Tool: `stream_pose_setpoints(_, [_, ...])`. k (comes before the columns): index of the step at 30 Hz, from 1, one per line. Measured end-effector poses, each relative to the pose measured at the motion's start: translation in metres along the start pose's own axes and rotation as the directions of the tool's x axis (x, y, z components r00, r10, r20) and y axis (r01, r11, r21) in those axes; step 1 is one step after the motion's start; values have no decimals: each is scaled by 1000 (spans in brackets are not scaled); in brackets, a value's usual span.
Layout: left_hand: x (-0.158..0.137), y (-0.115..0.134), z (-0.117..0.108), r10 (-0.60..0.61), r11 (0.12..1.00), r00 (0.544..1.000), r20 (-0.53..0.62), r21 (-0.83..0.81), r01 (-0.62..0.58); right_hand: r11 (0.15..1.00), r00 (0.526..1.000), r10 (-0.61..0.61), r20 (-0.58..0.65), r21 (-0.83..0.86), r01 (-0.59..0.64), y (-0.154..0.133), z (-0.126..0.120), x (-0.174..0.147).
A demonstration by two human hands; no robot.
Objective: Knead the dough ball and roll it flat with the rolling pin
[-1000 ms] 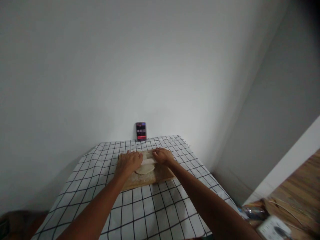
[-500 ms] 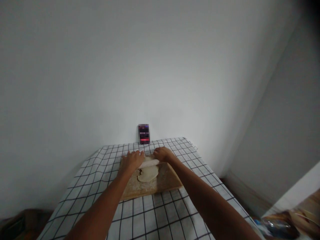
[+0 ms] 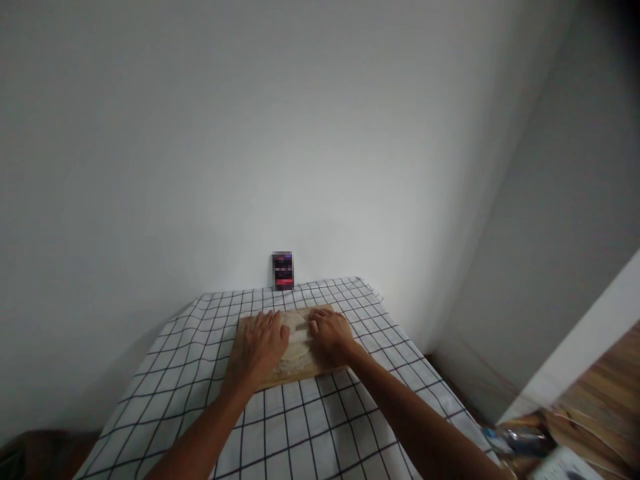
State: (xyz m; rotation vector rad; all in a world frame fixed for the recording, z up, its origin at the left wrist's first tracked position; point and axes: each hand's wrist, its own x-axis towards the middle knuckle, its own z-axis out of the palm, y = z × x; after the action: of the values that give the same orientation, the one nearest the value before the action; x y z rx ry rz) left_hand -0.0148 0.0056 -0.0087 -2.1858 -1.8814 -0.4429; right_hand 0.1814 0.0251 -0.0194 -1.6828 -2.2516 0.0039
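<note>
A pale rolling pin (image 3: 299, 335) lies crosswise over a flat sheet of dough (image 3: 295, 352) on a floury wooden board (image 3: 280, 379). Over the pin's left end rests my left hand (image 3: 265, 339), its fingers reaching forward and the thumb toward the middle. My right hand (image 3: 330, 331) is curled over the other end, fingers bent. Both pin ends are hidden under the hands. Dough shows in front of and behind the pin, between the hands.
The board sits on a table with a white, black-checked cloth (image 3: 280, 427). A dark phone-like object (image 3: 283, 271), blurred out, leans against the white wall (image 3: 320, 147). At lower right, a clear plastic item (image 3: 525, 440) lies beside the table near a wooden floor (image 3: 610, 373).
Both hands have drawn the rolling pin back toward me across the dough. My left fingers look more stretched out than before. The view has shifted slightly to the right.
</note>
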Motion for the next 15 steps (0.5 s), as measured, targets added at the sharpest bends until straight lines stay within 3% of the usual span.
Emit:
stream_pose_setpoints(7, [-37,0,9,17,991,1000,-21,-129,-20,999,994,-16,-107,27,19,-5,9,-48])
stream_pose_setpoints(11, [-36,-3,10,28,990,999,-27,-139,-31,1000,994,-22,-110,12,24,-5,8,-39])
stream_pose_setpoints(15, [-19,-5,6,36,992,999,-12,-117,-38,999,998,50,-39,2,-50,-7,0,-14])
